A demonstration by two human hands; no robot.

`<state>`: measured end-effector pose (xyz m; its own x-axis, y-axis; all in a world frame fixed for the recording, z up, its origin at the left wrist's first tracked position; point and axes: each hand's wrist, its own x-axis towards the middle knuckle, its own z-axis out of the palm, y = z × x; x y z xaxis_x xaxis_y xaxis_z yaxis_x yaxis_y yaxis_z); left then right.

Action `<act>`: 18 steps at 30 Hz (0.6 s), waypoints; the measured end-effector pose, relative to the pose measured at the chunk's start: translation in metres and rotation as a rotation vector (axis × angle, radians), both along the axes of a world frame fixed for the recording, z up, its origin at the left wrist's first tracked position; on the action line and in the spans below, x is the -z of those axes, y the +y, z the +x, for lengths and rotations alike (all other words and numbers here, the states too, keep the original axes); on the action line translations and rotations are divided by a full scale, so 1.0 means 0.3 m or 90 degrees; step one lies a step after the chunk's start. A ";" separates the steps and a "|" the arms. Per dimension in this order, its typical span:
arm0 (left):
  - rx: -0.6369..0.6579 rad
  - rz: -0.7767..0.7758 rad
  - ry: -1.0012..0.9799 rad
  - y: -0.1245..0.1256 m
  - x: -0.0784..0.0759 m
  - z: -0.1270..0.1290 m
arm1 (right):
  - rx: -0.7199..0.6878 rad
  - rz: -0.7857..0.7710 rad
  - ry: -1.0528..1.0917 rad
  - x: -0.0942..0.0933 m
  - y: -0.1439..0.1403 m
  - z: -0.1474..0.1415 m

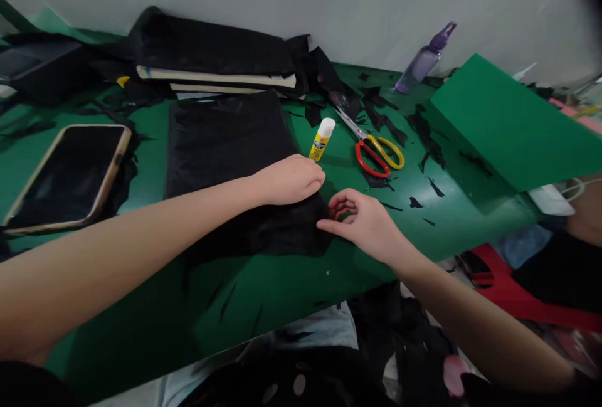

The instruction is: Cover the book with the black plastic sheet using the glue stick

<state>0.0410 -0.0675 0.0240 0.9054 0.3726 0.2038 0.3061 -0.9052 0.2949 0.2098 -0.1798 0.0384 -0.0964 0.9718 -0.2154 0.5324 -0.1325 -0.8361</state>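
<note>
Your left hand sits knuckles-up on the black sheet, fingers curled tight together, pressing its right edge down. Can't tell if anything's pinched under them. Your right hand is just beside it at the sheet's front-right corner, thumb flat on the green table, index & middle curled in loosely, tips touching the sheet's edge; not clamped on anything I can see.

The sheet lies flat mid-table, running from the back stack toward the front edge. Glue stick stands upright just behind your left hand, w/ white cap on. Scissors, red/yellow handles, lie right of it, blades pointing to the back. Black scraps are scattered round them. Phone lies face-up near the left edge. Spray bottle is at the back by the wall. A green board overhangs the right edge.
</note>
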 end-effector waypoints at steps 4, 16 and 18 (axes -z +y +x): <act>-0.004 -0.005 0.009 -0.001 -0.003 -0.001 | 0.017 -0.083 0.082 0.012 0.009 0.001; 0.021 0.065 0.030 -0.007 0.006 -0.001 | 0.103 -0.265 0.158 -0.025 -0.026 0.017; 0.022 0.078 0.033 -0.007 0.008 0.000 | 0.114 -0.290 0.178 -0.024 -0.025 0.016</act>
<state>0.0409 -0.0696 0.0217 0.9275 0.3167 0.1984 0.2866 -0.9435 0.1664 0.2146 -0.1872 0.0458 -0.0523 0.7929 -0.6070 0.2348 -0.5811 -0.7792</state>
